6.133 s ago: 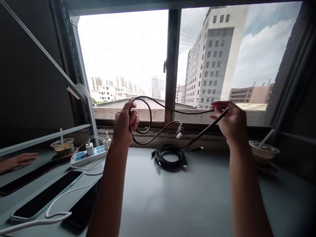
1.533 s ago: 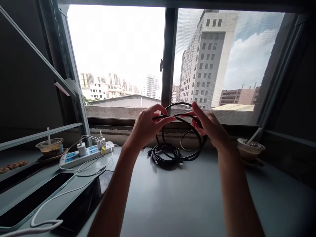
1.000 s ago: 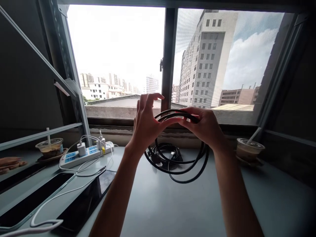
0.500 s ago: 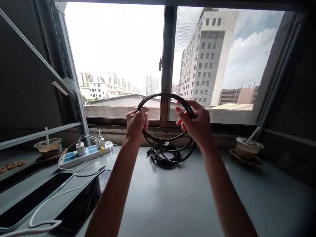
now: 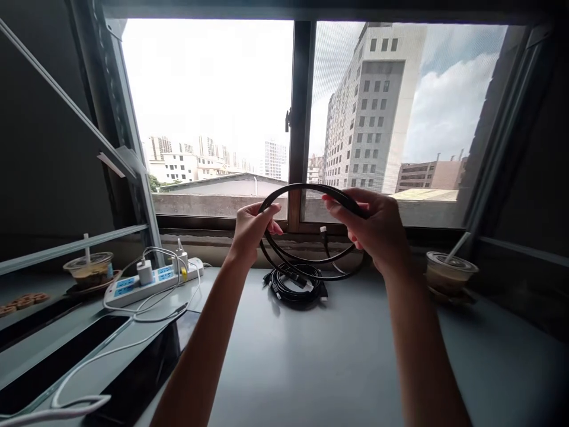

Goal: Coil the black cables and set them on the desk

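Note:
A black cable (image 5: pixel 306 187), looped into a coil, is held up between my two hands above the table. My left hand (image 5: pixel 255 228) pinches the left side of the loops with thumb and fingers. On the upper right, my right hand (image 5: pixel 373 222) is closed around the gathered strands. One cable end with a pale-tipped plug (image 5: pixel 323 233) dangles inside the loop, near my right fingers. Below and behind the held loops, a second bundle of black cables (image 5: pixel 296 296) with several connectors lies on the table.
A white power strip (image 5: pixel 155 279) with plugged chargers and white cords lies at left, near dark flat devices (image 5: pixel 142 367) on the grey table (image 5: pixel 311 367). Lidded drink cups stand at left (image 5: pixel 89 270) and right (image 5: pixel 451 270). A window (image 5: pixel 213 118) fills the back.
My right hand has shifted right and slightly down, widening the coil. My left hand has moved slightly right and down. A plug end now shows inside the loop.

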Tool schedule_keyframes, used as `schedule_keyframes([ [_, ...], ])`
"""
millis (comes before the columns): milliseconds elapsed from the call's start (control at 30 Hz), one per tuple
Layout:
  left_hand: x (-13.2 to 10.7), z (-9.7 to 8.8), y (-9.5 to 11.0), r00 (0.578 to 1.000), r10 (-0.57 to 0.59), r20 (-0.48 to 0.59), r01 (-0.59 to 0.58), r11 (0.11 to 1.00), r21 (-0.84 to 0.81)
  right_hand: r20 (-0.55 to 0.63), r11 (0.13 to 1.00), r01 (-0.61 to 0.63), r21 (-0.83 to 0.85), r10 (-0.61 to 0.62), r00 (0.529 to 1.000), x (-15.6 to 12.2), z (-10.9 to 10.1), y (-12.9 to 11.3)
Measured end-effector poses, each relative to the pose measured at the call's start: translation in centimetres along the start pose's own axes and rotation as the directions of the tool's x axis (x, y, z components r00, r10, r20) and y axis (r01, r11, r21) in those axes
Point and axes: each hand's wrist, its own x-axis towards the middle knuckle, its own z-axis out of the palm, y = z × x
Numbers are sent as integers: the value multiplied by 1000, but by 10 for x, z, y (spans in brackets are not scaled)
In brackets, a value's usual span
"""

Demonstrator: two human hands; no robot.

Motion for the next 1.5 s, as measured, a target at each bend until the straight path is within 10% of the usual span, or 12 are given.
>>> schedule_keyframes([
  [167, -3, 2, 12, 991, -100, -95, 64, 945, -320, 159, 999, 13, 52, -21, 987, 9, 5, 19],
  [333, -5, 15, 5, 982, -187, -18, 160, 880, -448, 63, 929, -139, 343, 125, 990, 15, 13, 22],
  [600, -9, 38, -48, 915, -363, 177, 358, 932, 63, 54, 875, -185, 447, 181, 982, 0, 5, -11],
  [667, -11, 39, -56, 740, -517, 431, 494, 852, 174, 47, 910, -163, 381, 157, 986, -2, 8, -10],
  [767, -12, 37, -61, 203, -601, 773, 617, 691, 375, 91, 944, -95, 315, 70, 993, -3, 9, -4],
  [800, -12, 36, -62, 106, -561, 821, 626, 679, 383, 117, 950, -66, 306, 31, 993, -2, 8, -2],
  [867, -10, 35, -63, 183, -470, 863, 637, 726, 261, 154, 946, -35, 323, -15, 988, -1, 5, 3],
  [1000, -4, 34, -66, 586, -317, 746, 595, 793, -130, 63, 867, -18, 498, -15, 998, 6, 2, 18],
  [1133, 4, 29, -63, 857, -204, 473, 413, 822, -393, -65, 818, -78, 570, 139, 988, 19, 9, 43],
  [1267, 11, 20, -51, 961, -102, 258, 206, 884, -420, -142, 876, -102, 472, 189, 972, 25, 18, 55],
  [1400, 12, 5, -35, 979, -98, 176, 138, 964, -228, -280, 958, 64, 280, 18, 960, 21, 26, 48],
  [1500, 10, -6, -22, 982, -114, 153, 134, 982, -129, -162, 970, 130, 205, -98, 982, 17, 29, 41],
])
